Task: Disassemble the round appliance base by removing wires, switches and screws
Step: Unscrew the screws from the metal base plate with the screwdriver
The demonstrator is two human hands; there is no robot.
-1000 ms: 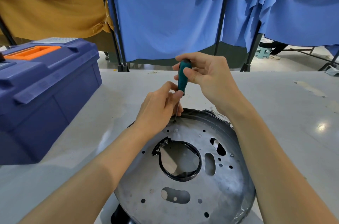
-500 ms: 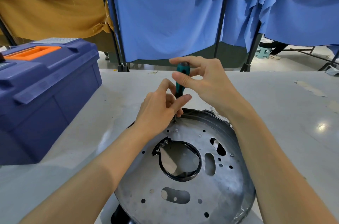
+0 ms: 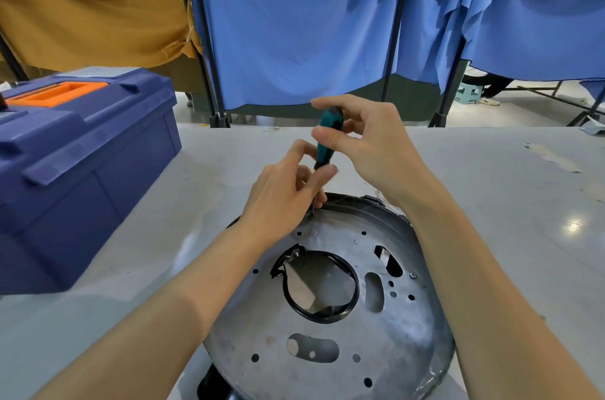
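A round grey metal appliance base (image 3: 330, 327) lies on the table before me, full of holes, with a black-rimmed round opening in its middle. A teal-handled screwdriver (image 3: 327, 141) stands nearly upright with its tip on a screw (image 3: 311, 216) at the base's far rim. My right hand (image 3: 366, 144) pinches the handle between thumb and fingers. My left hand (image 3: 288, 193) pinches the lower end of the handle and the shaft just above the rim. Another small screw (image 3: 413, 276) sits at the right of the plate.
A dark blue toolbox (image 3: 75, 163) with an orange handle stands on the table at the left. Blue curtains (image 3: 311, 23) on black stands and an ochre cloth (image 3: 88, 3) hang behind the table's far edge. The grey table (image 3: 507, 203) extends to the right.
My right hand's fingers opened and regripped the handle, turning it. The left hand stayed at the shaft. The base has not moved.
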